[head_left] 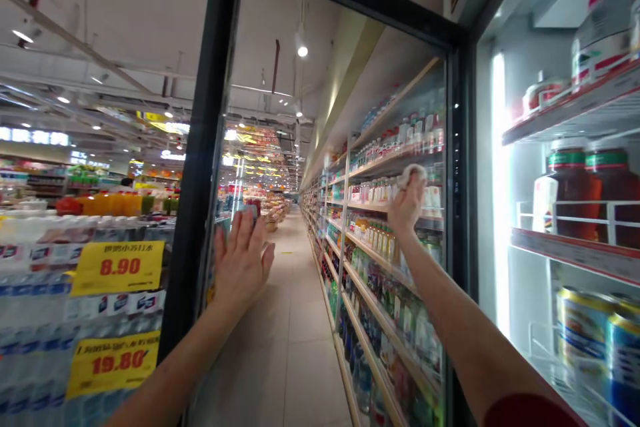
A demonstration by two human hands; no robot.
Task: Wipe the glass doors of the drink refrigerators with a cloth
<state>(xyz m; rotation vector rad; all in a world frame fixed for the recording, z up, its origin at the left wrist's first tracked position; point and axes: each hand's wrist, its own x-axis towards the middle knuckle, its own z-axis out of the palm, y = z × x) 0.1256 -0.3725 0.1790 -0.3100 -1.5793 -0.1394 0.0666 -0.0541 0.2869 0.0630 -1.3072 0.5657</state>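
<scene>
A glass cooler door with a black frame stands swung open in front of me. My left hand lies flat against the glass near the door's left edge, fingers spread, holding nothing. Higher up on the right side of the pane, my right hand presses a crumpled white cloth to the glass, with the fingers over it. The pane mirrors or lets through an aisle and shelves of bottles.
To the right, the lit cooler holds dark bottles with green caps, large cans and a red-capped bottle on wire-fronted shelves. Stacked bottled-water packs with yellow price signs stand left of the door. Ceiling lights hang above.
</scene>
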